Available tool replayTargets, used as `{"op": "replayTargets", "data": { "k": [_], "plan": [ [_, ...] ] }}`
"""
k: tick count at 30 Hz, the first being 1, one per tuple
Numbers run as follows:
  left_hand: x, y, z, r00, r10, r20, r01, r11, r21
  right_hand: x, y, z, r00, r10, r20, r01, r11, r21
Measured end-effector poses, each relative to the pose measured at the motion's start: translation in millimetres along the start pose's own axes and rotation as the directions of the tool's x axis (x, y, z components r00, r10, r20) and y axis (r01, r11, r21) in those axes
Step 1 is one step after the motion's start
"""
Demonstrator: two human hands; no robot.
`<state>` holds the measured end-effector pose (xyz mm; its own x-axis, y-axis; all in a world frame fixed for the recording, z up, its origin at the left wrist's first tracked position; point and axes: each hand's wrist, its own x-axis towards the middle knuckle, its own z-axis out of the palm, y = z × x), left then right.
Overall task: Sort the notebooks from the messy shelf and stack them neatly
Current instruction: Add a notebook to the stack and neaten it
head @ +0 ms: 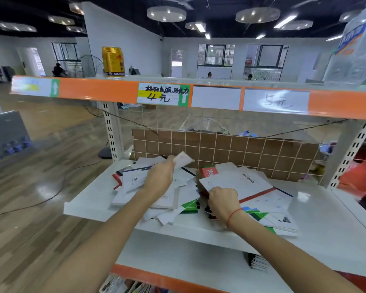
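Observation:
A messy heap of thin notebooks [173, 199] lies on the white shelf board [317, 210], white, red and green covers overlapping. My left hand [160, 176] is above the heap's left part and holds a small white notebook [183, 158] lifted and blurred. On the right sits a pile topped by a white notebook with a red spine [241, 182]. My right hand [222, 200] grips this pile's near left edge, fingers curled around it. A red notebook [208, 171] peeks out behind the pile.
A wire grid [251, 149] with a brown box behind it closes the shelf's back. Overhead runs an orange shelf edge with price tags [163, 94] and a yellow can [113, 61] on top. A dark stack of notebooks [257, 261] lies on the lower shelf. Red bag [361, 176] at right.

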<state>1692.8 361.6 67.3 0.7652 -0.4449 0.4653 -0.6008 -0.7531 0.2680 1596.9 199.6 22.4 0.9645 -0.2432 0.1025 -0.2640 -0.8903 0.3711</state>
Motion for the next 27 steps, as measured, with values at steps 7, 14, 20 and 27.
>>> {"op": "replayTargets", "data": {
  "k": [7,14,20,27],
  "plan": [
    [19.8,0.8,-36.9,0.915,0.038,-0.401,-0.153,0.954,-0.258,-0.2,8.8,3.7,0.994,0.037,-0.102,-0.022,0.989,0.147],
    [25.1,-2.9,-48.1,0.824,-0.212,-0.525,-0.013,0.92,-0.392,-1.3,10.7,4.8,0.993,0.023,-0.116,-0.009,0.992,0.124],
    [5.8,-19.0,-25.9,0.949,-0.284,-0.138,0.28,0.959,-0.047,-2.0,9.9,3.3,0.997,-0.009,-0.078,0.012,0.999,0.039],
    [-34.3,-42.0,2.7,0.918,-0.264,0.296,0.081,0.854,0.513,-7.6,-8.5,-2.0,0.994,-0.111,0.019,0.112,0.988,-0.106]
  ]
}}
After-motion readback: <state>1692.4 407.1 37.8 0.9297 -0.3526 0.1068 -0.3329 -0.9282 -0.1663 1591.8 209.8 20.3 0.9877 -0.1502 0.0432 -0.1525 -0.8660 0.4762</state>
